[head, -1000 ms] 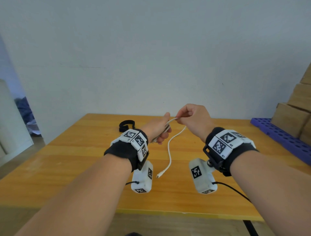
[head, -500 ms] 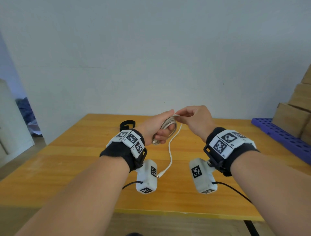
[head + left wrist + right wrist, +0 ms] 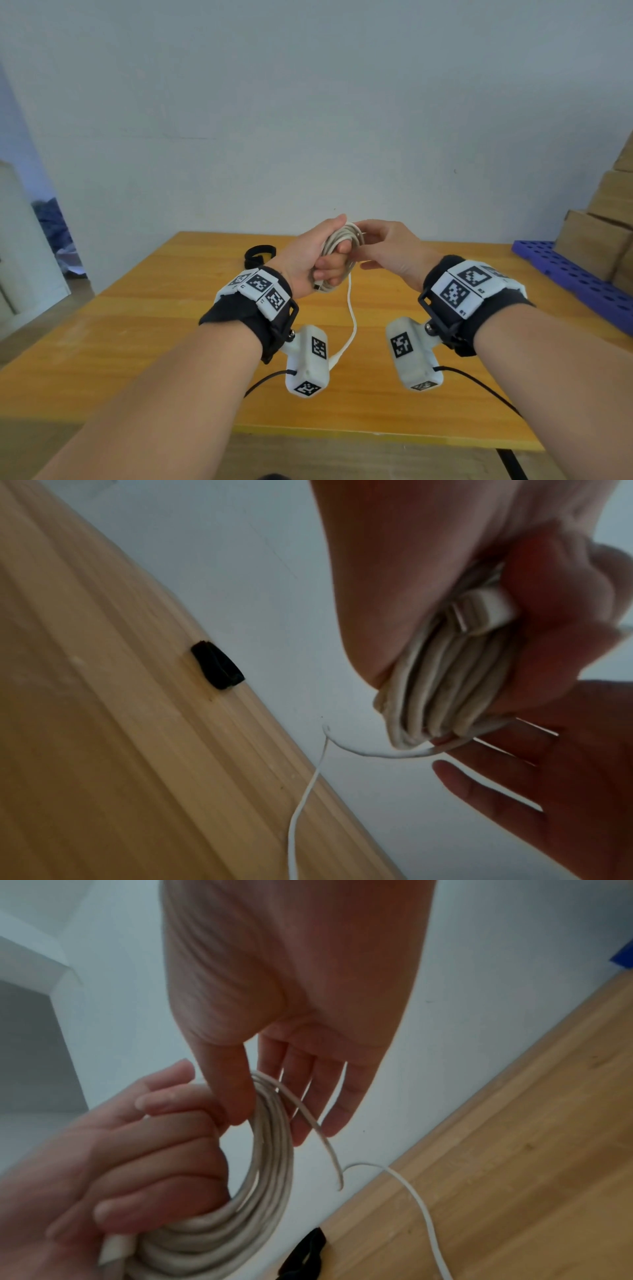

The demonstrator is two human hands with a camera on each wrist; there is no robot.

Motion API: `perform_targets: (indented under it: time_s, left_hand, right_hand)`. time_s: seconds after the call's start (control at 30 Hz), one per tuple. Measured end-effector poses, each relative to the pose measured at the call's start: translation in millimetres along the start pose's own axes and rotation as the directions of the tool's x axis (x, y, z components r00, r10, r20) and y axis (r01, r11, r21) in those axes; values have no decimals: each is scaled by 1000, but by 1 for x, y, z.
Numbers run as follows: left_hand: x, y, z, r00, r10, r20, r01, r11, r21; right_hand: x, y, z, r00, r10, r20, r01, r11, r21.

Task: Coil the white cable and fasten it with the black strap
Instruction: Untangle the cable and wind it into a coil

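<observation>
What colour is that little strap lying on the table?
Black; the strap shows best in the head view, on the wooden table.

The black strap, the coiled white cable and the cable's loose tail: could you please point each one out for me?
black strap [image 3: 259,255], head view, on the loop lying on the table.
coiled white cable [image 3: 272,1139], right wrist view, on the bundled turns.
loose tail [image 3: 351,317], head view, on the hanging strand.

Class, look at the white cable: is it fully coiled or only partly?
Partly coiled. The left hand grips several loops of the white cable, but a loose tail hangs down toward the table.
</observation>
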State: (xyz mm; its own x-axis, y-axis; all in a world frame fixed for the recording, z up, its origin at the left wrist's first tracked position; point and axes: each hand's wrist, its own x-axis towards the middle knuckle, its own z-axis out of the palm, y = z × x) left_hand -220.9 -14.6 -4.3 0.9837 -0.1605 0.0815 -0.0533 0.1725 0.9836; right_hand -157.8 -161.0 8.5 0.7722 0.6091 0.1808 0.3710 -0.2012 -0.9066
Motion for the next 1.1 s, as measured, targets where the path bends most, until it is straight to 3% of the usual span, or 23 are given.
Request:
perform_targets:
  time_s: [0.2,0.47,0.67,0.83,1.0,1.1]
  left_hand:
    - [-2,3,-3,996,-82,38,85,994,-64]
    - [0,21,0,943,-321,-85,330,937,119]
    - [-6,23,0,947,-319,-31,320,941,109]
    - [-6,19,0,962,-241,-130,261,950,173]
    - [-10,19,-9,955,-229,-186,260,952,163]
    - [-11,16,-9,954,-240,-181,272,945,181]
  right_hand:
    - [0,3,2,996,-83,-37,81,996,-28]
    - [-1,7,9,984,-168,-52,163,983,-83]
    - [0,8,8,986,-154,-62,146,982,-118]
    - [-2,5,9,986,-159,-48,153,983,-104]
    - [0,3,-1,983,-124,-137,125,992,-3]
    - [3,2,-5,959,-193,-207,177,980,-94]
